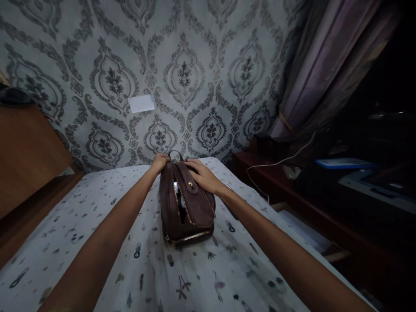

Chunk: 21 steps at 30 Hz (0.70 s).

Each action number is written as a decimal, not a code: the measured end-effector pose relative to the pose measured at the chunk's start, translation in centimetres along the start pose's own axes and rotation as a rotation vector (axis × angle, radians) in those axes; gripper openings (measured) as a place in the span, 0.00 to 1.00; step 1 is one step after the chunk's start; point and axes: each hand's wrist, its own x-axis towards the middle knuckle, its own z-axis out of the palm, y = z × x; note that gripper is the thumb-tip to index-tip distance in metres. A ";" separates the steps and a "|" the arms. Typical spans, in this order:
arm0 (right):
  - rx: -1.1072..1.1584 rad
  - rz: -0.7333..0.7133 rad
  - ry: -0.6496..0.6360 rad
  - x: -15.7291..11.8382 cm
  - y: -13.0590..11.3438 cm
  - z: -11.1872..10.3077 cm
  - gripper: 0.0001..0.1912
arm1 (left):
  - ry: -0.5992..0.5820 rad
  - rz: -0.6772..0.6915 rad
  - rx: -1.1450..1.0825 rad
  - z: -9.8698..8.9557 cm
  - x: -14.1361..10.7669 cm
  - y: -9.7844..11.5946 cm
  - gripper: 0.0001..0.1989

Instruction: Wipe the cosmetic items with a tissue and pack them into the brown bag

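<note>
A brown leather backpack [201, 201] lies on the patterned white bedsheet [136, 268]. Its front zipper gapes, and something pale shows inside the dark opening. A small gold clasp sits on the front flap, and a second zipper runs along the bottom edge. At the bag's far left corner, beside the carry loop, my left hand [160, 162] has its fingers closed on the bag. My right hand [204, 177] lies on the bag's upper right side, fingers stretched out across the leather.
Grey damask wallpaper [183, 73] rises behind the bed, with a white plate [141, 103] on it. To the left stands a wooden panel [29, 151]. On the right are a dark red ledge [260, 173], a white cable [276, 164], a blue-edged flat object [344, 163] and a purple curtain [318, 73].
</note>
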 end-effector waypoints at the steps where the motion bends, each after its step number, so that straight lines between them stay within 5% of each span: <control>1: -0.002 -0.002 0.002 0.0 0.0 0.0 0.19 | 0.007 -0.010 0.014 0.1 0.0 0.0 0.19; 10: 0.006 -0.003 -0.025 0.3 -0.5 0.1 0.18 | 0.116 0.058 0.033 -0.3 -1.6 -0.3 0.18; 21: 0.019 -0.011 -0.009 0.6 -0.2 0.5 0.18 | 0.091 0.252 -0.046 -0.6 -4.4 0.7 0.11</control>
